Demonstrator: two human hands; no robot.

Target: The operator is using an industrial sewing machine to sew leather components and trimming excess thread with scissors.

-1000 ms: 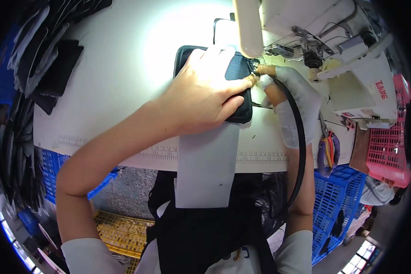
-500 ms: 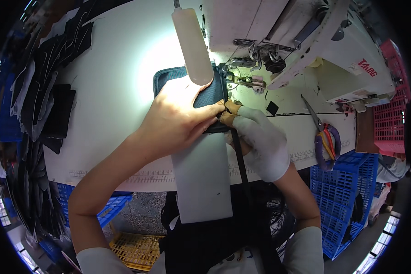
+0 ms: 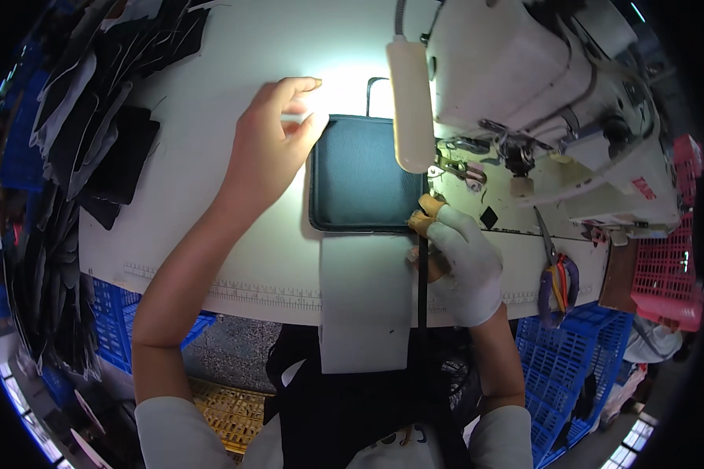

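Observation:
A dark teal, square fabric panel [image 3: 368, 172] with black edging lies flat beside the sewing machine's presser foot [image 3: 465, 173]. My bare left hand [image 3: 278, 141] is at its far left corner, fingers apart, the thumb tip at the edge. At the near right corner, my right hand [image 3: 461, 262], in a white glove with tan finger covers, pinches the black binding tape [image 3: 423, 293] against the panel's edge. That tape hangs down toward my lap. Beyond the panel, a thin black loop [image 3: 370, 92] shows, partly hidden by the lamp [image 3: 411, 109].
The sewing machine [image 3: 501, 70] stands at the right. Scissors [image 3: 554, 270] lie on the white table [image 3: 203, 156] near a small black scrap [image 3: 489, 217]. Dark fabric pieces [image 3: 121, 148] are heaped at left. A pale strip [image 3: 365, 305] overhangs the front edge; blue crates [image 3: 567, 367] sit below.
My left hand has come off the middle of the panel to its far left corner, and its fingers have spread. The panel appears lower in view, with the right hand still at its near right corner.

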